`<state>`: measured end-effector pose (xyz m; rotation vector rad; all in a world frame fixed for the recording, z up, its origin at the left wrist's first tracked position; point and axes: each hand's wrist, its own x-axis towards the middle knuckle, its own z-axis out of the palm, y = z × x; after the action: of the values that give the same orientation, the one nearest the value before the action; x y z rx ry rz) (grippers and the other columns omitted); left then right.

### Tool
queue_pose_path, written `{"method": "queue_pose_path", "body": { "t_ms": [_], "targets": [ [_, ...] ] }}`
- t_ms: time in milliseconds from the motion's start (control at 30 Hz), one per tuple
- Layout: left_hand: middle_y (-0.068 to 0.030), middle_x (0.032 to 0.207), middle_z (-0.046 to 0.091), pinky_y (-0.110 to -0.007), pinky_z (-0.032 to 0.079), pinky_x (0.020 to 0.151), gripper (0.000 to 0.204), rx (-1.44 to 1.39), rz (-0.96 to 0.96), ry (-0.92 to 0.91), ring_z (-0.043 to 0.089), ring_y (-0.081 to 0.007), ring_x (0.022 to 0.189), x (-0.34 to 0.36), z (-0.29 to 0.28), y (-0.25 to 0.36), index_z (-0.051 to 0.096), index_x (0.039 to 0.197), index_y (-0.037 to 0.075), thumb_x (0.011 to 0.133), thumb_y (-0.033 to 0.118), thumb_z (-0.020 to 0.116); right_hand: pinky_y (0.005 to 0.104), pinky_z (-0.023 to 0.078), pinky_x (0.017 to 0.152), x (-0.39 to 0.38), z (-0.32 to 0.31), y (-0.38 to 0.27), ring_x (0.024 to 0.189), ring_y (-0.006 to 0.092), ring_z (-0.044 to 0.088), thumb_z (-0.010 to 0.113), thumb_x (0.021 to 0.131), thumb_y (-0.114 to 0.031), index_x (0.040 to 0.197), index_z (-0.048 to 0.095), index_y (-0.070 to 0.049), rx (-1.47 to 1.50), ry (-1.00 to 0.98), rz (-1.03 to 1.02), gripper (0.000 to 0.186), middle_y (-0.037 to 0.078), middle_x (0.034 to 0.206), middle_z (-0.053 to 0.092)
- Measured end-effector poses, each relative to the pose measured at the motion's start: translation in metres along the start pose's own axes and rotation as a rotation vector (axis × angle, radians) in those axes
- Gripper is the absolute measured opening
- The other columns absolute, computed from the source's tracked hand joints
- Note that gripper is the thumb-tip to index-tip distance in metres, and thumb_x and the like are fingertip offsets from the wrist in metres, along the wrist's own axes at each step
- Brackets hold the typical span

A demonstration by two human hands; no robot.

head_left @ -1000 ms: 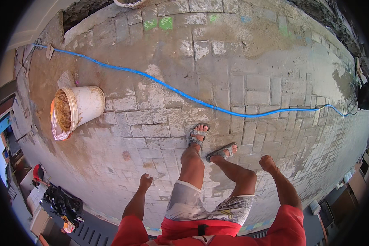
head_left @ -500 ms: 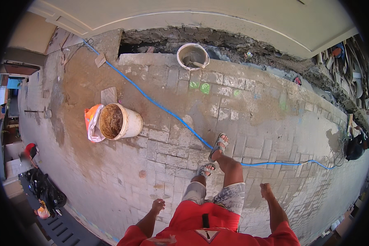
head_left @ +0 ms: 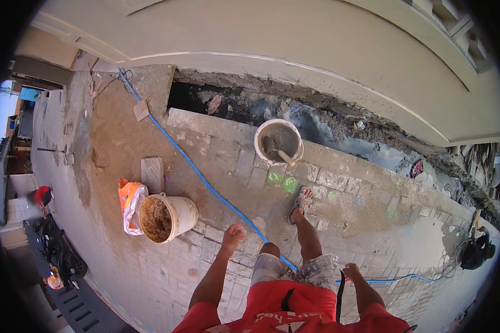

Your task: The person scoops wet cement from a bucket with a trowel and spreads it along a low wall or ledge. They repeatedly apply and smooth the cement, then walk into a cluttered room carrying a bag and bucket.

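Note:
My left hand [head_left: 233, 237] is held out over the paving, its fingers loosely curled and apart, with nothing in it. It is nearest to a blue hose [head_left: 210, 190] and a white bucket [head_left: 184, 215] of brown, wet-looking material. By my right thigh, my right hand [head_left: 351, 273] is closed with no object visible in it. A black strap [head_left: 340, 297] dangles beside that hand; I cannot tell whether they touch. Ahead of my sandalled foot [head_left: 301, 204], a second white bucket [head_left: 279, 141] holds grey mortar and a tool with a pale handle [head_left: 286, 157].
An open trench [head_left: 244, 105] with dark water runs along the pale wall [head_left: 294, 44]. The hose crosses the bricks beneath me. An orange and white sack [head_left: 132, 206] and a flat tile [head_left: 153, 173] lie by the left bucket. Another person [head_left: 43, 196] is far left.
I have stepped forward toward the trench, and the mortar bucket now looks closer. My left hand has risen and swung forward; my right hand has come in by my thigh.

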<state>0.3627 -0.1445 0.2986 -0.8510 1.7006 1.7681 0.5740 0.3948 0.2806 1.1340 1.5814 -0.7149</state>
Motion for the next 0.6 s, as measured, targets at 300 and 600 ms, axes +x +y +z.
{"method": "queue_pose_path", "body": {
  "t_ms": [300,600],
  "targets": [
    [-0.013,0.116,0.059,-0.037,0.047,0.075,0.07,0.138,-0.081,-0.024,0.054,-0.0158,0.089,0.279,0.089,0.078,0.032,0.145,0.011,0.087,0.023,0.07,0.0448,0.049,0.091,0.059,-0.018,-0.524,0.101,0.038,0.063,0.054,0.085,-0.019,0.126,0.055,-0.006,-0.346,0.111,-0.83,0.043,0.026,0.102,0.065],
    [-0.0057,0.118,0.058,-0.046,0.048,0.084,0.059,-0.338,-0.365,0.033,0.057,-0.0209,0.103,0.421,0.133,0.009,0.047,0.129,0.012,0.077,0.013,0.076,0.0485,0.043,0.099,0.175,0.087,-0.634,0.117,0.0431,0.053,0.055,0.085,-0.02,0.14,0.039,-0.01,-0.8,0.183,-0.58,0.058,0.028,0.124,0.056]
  ]
}}
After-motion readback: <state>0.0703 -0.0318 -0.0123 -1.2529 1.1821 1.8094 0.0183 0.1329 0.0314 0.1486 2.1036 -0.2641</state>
